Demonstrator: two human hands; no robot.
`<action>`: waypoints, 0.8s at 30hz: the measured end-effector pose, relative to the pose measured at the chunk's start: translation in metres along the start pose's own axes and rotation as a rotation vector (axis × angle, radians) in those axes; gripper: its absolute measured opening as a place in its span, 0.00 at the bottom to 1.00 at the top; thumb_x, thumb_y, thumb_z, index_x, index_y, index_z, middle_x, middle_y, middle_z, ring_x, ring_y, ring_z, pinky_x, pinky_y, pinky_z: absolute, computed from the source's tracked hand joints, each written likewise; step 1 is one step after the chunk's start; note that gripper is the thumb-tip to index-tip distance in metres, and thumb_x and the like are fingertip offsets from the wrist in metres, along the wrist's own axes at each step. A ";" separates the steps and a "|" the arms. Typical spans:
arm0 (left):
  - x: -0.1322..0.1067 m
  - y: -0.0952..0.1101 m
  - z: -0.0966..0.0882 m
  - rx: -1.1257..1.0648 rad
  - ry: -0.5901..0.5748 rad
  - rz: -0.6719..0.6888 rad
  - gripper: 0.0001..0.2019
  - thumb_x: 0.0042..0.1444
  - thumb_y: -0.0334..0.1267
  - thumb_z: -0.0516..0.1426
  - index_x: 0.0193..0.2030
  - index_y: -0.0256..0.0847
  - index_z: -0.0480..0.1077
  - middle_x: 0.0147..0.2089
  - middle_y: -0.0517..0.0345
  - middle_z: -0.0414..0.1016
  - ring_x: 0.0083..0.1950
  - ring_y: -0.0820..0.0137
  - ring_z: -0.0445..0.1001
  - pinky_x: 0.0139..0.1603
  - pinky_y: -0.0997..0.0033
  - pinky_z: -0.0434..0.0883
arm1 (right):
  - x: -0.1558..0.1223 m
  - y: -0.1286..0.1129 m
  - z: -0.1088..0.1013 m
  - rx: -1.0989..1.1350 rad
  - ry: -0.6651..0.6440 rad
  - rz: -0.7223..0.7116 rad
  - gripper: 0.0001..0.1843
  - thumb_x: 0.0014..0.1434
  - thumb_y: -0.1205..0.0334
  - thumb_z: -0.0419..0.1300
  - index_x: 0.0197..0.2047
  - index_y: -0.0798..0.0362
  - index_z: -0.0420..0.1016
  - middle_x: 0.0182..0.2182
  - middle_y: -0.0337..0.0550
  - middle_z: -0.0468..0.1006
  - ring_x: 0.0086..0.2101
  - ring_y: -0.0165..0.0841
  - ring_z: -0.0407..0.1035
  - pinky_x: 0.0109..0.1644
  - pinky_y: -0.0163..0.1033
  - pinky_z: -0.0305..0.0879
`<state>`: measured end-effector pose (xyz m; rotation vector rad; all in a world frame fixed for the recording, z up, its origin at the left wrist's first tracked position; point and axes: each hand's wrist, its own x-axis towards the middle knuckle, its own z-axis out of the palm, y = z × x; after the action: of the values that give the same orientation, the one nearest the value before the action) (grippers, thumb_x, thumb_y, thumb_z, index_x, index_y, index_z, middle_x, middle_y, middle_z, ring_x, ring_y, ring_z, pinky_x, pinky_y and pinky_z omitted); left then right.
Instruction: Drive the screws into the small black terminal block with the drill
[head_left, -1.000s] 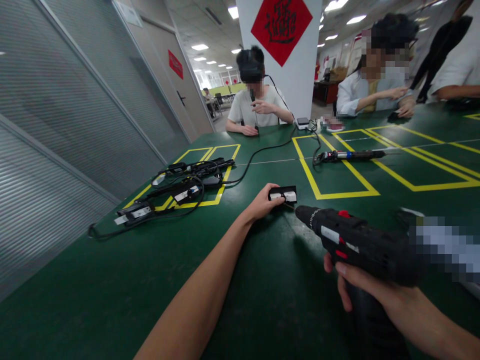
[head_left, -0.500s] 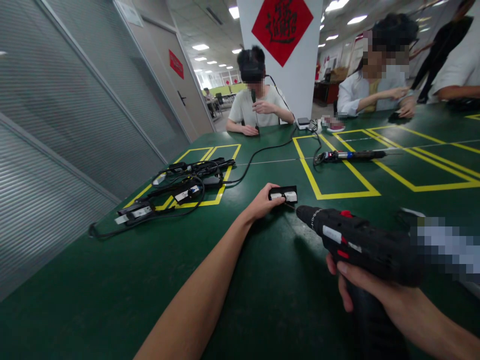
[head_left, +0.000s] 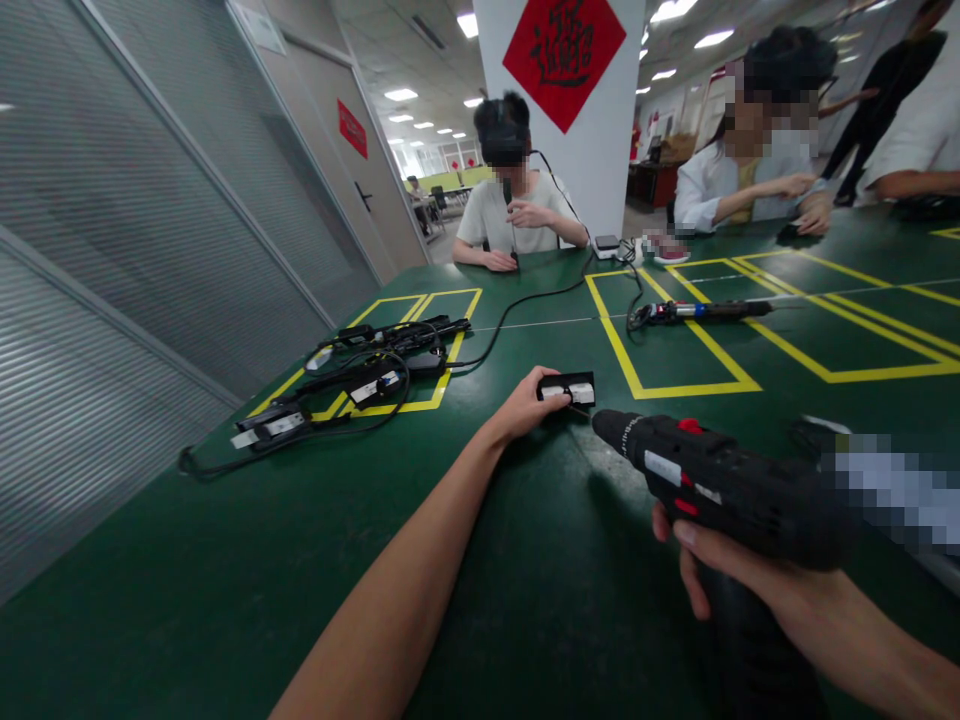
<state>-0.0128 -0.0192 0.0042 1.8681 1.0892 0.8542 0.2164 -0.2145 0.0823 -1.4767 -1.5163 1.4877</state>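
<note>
On the near right of the desk point(head_left: 225, 600), our right hand point(head_left: 795, 600) has its grip wrapped around the handle of a black drill point(head_left: 720, 475), nose pointing left and away from us. To its right lies something pale point(head_left: 892, 490), blurred out. From the chuck a thin bit point(head_left: 581, 411) reaches the near side of a small black part point(head_left: 579, 391) with a white face, out in mid-desk; we cannot tell whether they touch. Our left hand point(head_left: 525, 405) pinches that part by its left end, grip narrow.

By the desk's left edge we see a heap of black bars and cables point(head_left: 405, 345) over yellow tape outlines point(head_left: 457, 353). Towards the far edge, a slim corded tool point(head_left: 697, 311) lies across another outline.

At the far edge are a small pale box point(head_left: 606, 244) and a person in a white T-shirt point(head_left: 480, 215), one hand raised around a dark handle point(head_left: 508, 190). Farther right sits another person in a pale shirt point(head_left: 701, 195).
</note>
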 end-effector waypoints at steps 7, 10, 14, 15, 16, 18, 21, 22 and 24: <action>0.000 0.002 0.000 -0.017 -0.012 0.010 0.24 0.49 0.46 0.58 0.49 0.37 0.60 0.43 0.54 0.69 0.41 0.68 0.69 0.41 0.68 0.66 | 0.000 0.001 0.000 0.035 0.001 -0.009 0.16 0.59 0.48 0.50 0.34 0.51 0.70 0.19 0.36 0.72 0.26 0.33 0.66 0.36 0.40 0.58; 0.000 0.001 0.000 -0.023 -0.010 0.014 0.24 0.49 0.46 0.58 0.50 0.37 0.60 0.43 0.54 0.69 0.41 0.68 0.69 0.42 0.68 0.66 | 0.000 0.002 0.000 0.040 -0.002 0.013 0.16 0.59 0.48 0.51 0.35 0.51 0.69 0.19 0.36 0.72 0.26 0.33 0.66 0.35 0.39 0.58; 0.001 -0.001 0.000 -0.024 -0.009 0.006 0.24 0.48 0.46 0.58 0.50 0.37 0.60 0.43 0.53 0.69 0.41 0.68 0.69 0.42 0.68 0.67 | 0.000 0.002 0.001 0.053 0.004 0.009 0.15 0.59 0.49 0.51 0.35 0.51 0.69 0.19 0.36 0.72 0.25 0.32 0.66 0.36 0.39 0.60; 0.001 -0.001 0.000 -0.023 -0.008 0.007 0.24 0.48 0.46 0.58 0.50 0.37 0.60 0.43 0.53 0.69 0.42 0.67 0.69 0.42 0.68 0.67 | 0.000 0.002 0.002 0.051 0.008 0.002 0.15 0.59 0.49 0.51 0.35 0.51 0.69 0.19 0.36 0.72 0.25 0.32 0.66 0.37 0.40 0.60; 0.001 -0.001 0.000 -0.021 -0.009 0.008 0.24 0.49 0.46 0.58 0.50 0.37 0.60 0.44 0.53 0.70 0.42 0.67 0.69 0.42 0.68 0.67 | 0.000 0.001 0.002 0.048 0.011 0.000 0.15 0.59 0.49 0.51 0.34 0.51 0.69 0.18 0.36 0.72 0.25 0.32 0.66 0.36 0.40 0.60; 0.001 -0.001 0.000 -0.014 -0.010 0.007 0.24 0.49 0.46 0.58 0.50 0.37 0.60 0.44 0.53 0.70 0.42 0.67 0.69 0.41 0.68 0.67 | 0.000 0.001 0.001 0.041 0.010 0.005 0.15 0.58 0.49 0.51 0.34 0.52 0.69 0.18 0.36 0.72 0.24 0.33 0.65 0.35 0.40 0.59; 0.000 -0.001 0.000 -0.010 -0.005 0.011 0.24 0.49 0.46 0.58 0.50 0.37 0.60 0.44 0.52 0.70 0.42 0.67 0.69 0.41 0.68 0.67 | -0.001 0.002 0.000 0.031 0.008 0.021 0.16 0.58 0.48 0.51 0.34 0.52 0.70 0.18 0.36 0.71 0.25 0.33 0.65 0.36 0.40 0.58; 0.000 -0.001 0.000 -0.013 -0.003 0.016 0.24 0.49 0.46 0.58 0.50 0.37 0.60 0.44 0.52 0.70 0.42 0.67 0.69 0.41 0.68 0.67 | -0.001 0.002 0.000 0.028 0.008 0.022 0.16 0.58 0.48 0.51 0.34 0.52 0.70 0.19 0.36 0.72 0.26 0.33 0.66 0.37 0.40 0.58; 0.000 -0.001 0.000 -0.027 -0.004 0.022 0.24 0.48 0.45 0.58 0.50 0.37 0.60 0.43 0.53 0.70 0.41 0.67 0.69 0.41 0.68 0.67 | -0.001 0.002 0.000 0.028 -0.001 0.017 0.16 0.59 0.48 0.50 0.34 0.51 0.70 0.19 0.36 0.72 0.27 0.33 0.66 0.39 0.41 0.58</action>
<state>-0.0129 -0.0186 0.0031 1.8616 1.0510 0.8735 0.2178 -0.2160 0.0807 -1.4764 -1.4810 1.5136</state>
